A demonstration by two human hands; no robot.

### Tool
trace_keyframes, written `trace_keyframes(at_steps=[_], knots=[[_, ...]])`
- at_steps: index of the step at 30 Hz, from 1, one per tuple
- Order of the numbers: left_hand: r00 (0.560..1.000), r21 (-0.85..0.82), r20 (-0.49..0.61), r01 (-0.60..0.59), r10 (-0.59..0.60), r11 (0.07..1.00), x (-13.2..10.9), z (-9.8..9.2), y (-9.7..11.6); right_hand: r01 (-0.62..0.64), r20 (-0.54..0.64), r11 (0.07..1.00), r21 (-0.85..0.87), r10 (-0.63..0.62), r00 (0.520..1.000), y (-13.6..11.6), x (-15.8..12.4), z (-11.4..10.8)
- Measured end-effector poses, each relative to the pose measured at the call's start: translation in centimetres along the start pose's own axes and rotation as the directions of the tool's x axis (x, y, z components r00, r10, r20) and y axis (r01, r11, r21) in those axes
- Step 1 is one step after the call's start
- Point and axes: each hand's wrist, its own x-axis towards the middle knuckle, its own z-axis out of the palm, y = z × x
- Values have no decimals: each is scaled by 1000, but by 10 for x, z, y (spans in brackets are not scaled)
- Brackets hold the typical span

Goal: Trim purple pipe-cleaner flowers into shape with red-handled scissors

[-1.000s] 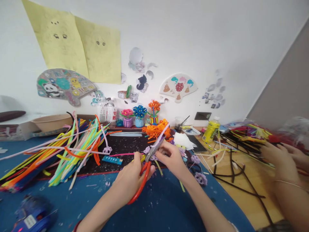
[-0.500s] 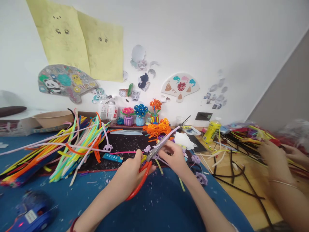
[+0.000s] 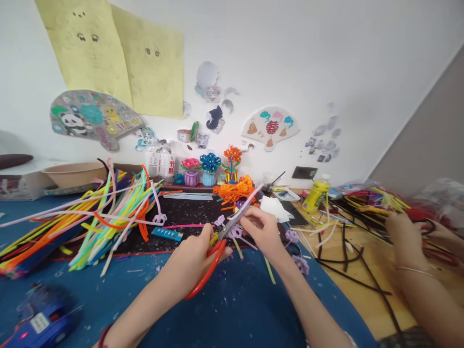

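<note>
Near the middle, my left hand (image 3: 186, 261) is closed on scissors (image 3: 206, 276) with red handles, their blades pointing up and to the right. A small yellow bit shows by its fingertips; I cannot tell what it is. My right hand (image 3: 263, 233) pinches a lilac pipe cleaner (image 3: 254, 193), which slants up past the scissor tips. The blades lie along the pipe cleaner beside my right fingertips; whether they touch it is unclear. Lilac pipe-cleaner flowers (image 3: 219, 221) lie behind and around the hands, partly covered by them.
Left lies a heap of coloured pipe cleaners (image 3: 108, 217), with a blue glue gun (image 3: 45, 321) in front. Orange pipe-cleaner pieces (image 3: 235, 189) and small potted flowers (image 3: 209, 169) stand behind. At right, another person's hands (image 3: 404, 237) work near black pipe cleaners and a yellow bottle (image 3: 316, 194).
The view has shifted slightly, so everything sits a little further left and higher. Both my hands keep nearly the same hold. The other person's hands have moved slightly.
</note>
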Motion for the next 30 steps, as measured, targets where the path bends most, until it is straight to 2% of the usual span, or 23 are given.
trace_keyframes(at_steps=[3, 9, 17, 24, 30], knots=[[998, 0, 35, 49, -49, 999, -3, -2, 6, 21, -31, 999, 27, -20, 999, -2, -1, 2], [998, -63, 52, 26, -22, 998, -7, 1, 8, 27, -26, 997, 75, -25, 999, -2, -2, 2], [998, -101, 44, 41, -37, 994, -4, 0, 9, 31, 56, 993, 112, -37, 998, 3, -2, 4], [1000, -65, -1, 18, -18, 998, 0, -1, 7, -40, -3, 991, 124, 41, 999, 3, 1, 3], [1000, -113, 13, 8, -7, 994, -2, 3, 4, 2, -18, 990, 138, 0, 1000, 0, 1, 2]])
